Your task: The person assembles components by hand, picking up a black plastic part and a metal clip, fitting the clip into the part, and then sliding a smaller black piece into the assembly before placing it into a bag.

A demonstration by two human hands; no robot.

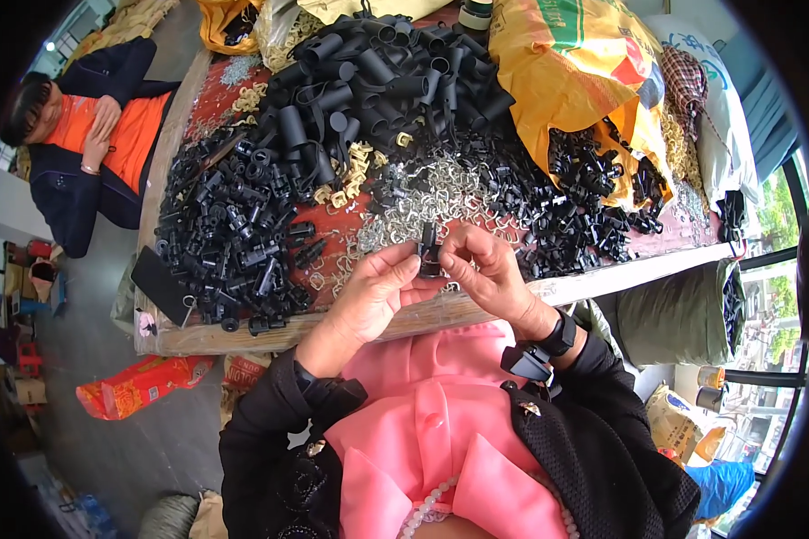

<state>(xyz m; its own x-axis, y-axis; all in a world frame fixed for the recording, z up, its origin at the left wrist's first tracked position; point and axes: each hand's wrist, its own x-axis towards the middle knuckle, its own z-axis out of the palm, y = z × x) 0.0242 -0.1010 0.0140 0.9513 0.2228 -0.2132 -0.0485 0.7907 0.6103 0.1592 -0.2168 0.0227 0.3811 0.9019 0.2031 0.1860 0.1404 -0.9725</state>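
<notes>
My left hand (375, 295) pinches a small black plastic part (429, 244) upright between thumb and fingers, above the table's near edge. Close against it on the right is my right hand (487, 274), with thumb and forefinger closed together; whatever they grip is too small to make out. Just beyond my hands spreads a heap of small silvery metal clips (440, 202). Left of them lies a pile of black plastic fittings (238, 234), and to the right a pile of smaller black parts (557, 220).
Black tubes (377, 76) are heaped at the back, near cream-coloured pieces (346, 175). A yellow woven sack (575, 54) spills black parts at the right. Wooden edging (216, 340) borders the red tabletop. Another person (99, 144) is at the left, hands together. A red bag (144, 386) lies on the floor.
</notes>
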